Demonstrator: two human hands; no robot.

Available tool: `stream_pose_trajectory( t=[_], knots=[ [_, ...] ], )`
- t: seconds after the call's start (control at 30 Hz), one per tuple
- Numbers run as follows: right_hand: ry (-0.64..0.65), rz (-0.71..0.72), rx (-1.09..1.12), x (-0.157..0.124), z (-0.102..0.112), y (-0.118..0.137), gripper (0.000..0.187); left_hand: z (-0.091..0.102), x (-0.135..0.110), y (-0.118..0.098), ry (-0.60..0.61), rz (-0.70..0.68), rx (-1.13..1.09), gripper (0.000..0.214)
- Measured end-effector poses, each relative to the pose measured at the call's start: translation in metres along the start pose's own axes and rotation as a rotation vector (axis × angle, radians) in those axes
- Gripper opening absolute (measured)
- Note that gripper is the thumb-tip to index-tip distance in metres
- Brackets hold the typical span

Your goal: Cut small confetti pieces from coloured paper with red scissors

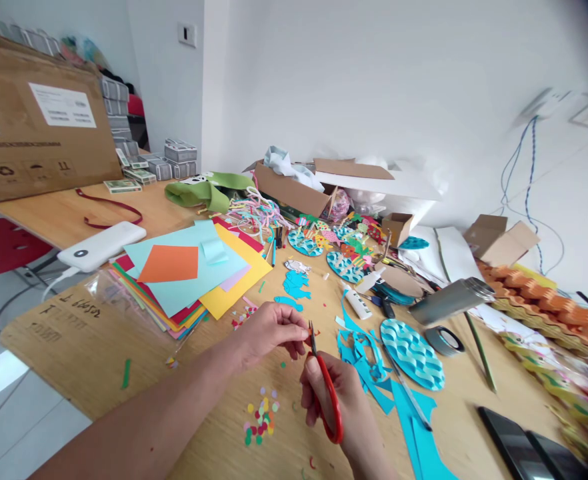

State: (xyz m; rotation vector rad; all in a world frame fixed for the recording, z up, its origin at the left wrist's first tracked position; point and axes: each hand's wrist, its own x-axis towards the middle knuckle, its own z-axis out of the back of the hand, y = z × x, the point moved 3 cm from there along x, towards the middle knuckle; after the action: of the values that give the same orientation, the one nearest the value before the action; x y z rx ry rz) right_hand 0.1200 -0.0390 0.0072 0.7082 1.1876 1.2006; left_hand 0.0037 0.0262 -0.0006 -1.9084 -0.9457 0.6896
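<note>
My right hand (334,400) is wrapped round the handles of red-handled scissors (335,417), whose narrow blades point up and away from me. Between the fingertips of my left hand (274,331) is a small piece of orange-red paper (308,339), right beside the blades. Whether the blades touch the paper is too small to tell. Below my hands lie several coloured paper dots (261,417). Blue fish-shaped paper cut-outs (297,285) rest beyond my left hand, and blue paper scraps (367,363) are spread to the right of the scissors.
Left of my hands is a stack of coloured paper (174,293), near a white power bank (103,245). To the right are a wavy blue oval (411,353), a roll of tape (444,340), a metal flask (451,300) and phones (519,443). Cardboard boxes (294,190) stand along the wall.
</note>
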Motion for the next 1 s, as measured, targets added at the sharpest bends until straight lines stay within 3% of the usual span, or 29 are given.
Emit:
stream_pose_trajectory(
  t=[1.0],
  knots=[
    [0.015,-0.045,-0.013,-0.0015,-0.0017,-0.0002,0.051,0.0014,-0.0013,-0.0034,-0.047,-0.012,0.104,0.015]
  ],
)
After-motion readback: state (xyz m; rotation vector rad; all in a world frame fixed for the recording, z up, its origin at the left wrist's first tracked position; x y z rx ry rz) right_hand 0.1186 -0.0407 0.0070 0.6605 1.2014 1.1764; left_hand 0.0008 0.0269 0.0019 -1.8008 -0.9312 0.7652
